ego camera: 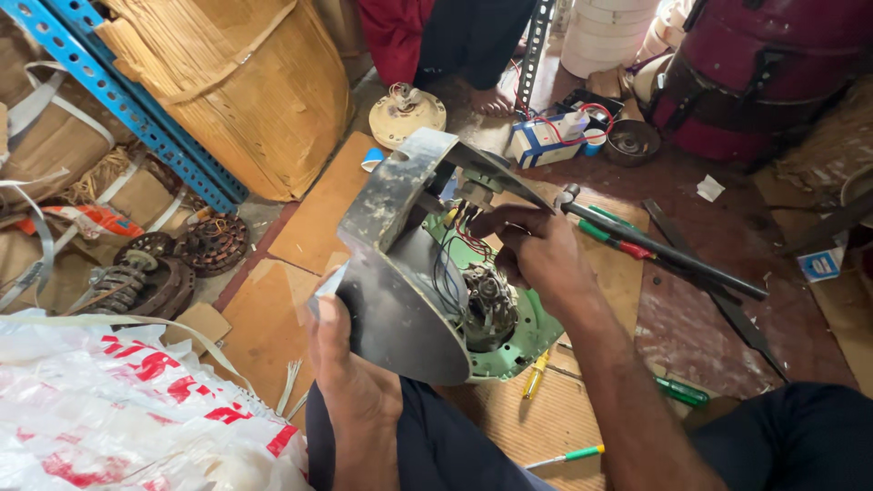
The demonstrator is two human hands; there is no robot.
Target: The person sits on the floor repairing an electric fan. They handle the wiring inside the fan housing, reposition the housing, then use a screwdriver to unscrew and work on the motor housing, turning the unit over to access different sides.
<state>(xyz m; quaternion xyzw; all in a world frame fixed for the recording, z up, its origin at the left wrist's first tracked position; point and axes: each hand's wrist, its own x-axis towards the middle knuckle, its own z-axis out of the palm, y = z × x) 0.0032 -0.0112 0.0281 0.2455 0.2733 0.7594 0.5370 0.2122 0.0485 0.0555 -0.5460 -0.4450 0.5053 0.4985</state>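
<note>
A grey metal appliance housing [400, 282] with a green inner plate [527, 338] and a small wound motor [489, 305] rests on my lap. My left hand [341, 359] grips the housing's lower left edge. My right hand [536, 255] reaches inside from the right, with its fingers at the red and dark wires [468, 238] above the motor; whether it pinches a wire cannot be told.
A hammer [655, 250] and screwdrivers [614, 238] lie on cardboard to the right; more screwdrivers [677, 391] sit near my knee. Fan motor parts [173, 264] lie at left by a blue rack [136, 109]. Another person's foot [491, 98] is ahead. A white sack [118, 409] sits lower left.
</note>
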